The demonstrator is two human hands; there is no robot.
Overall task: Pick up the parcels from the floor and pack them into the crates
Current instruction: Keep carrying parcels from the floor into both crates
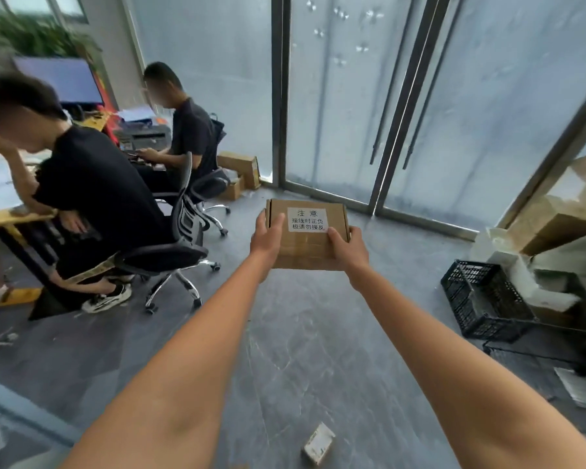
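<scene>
In the head view, 1 flat cardboard parcel (307, 235) with a white label was held out at the centre of the frame, clear of the floor (301, 333). It was gripped at its left edge by the left hand (266, 240) and at its lower right corner by the right hand (347, 250), with a thumb of each laid on the top face and the remaining fingers hidden underneath.

A black crate (484, 301) stood at the right of the frame, well apart from the held parcel. How much it already contained could not be told.

A small box (318, 443) lay on the floor at the bottom centre of the frame, not yet picked up. More cardboard boxes (239, 170) sat by the glass wall behind 2 seated people at the upper left; whether these were part of the job could not be told.

The task was judged to be partly done: 1 parcel lifted but not yet packed, and at least 1 left on the floor.
</scene>
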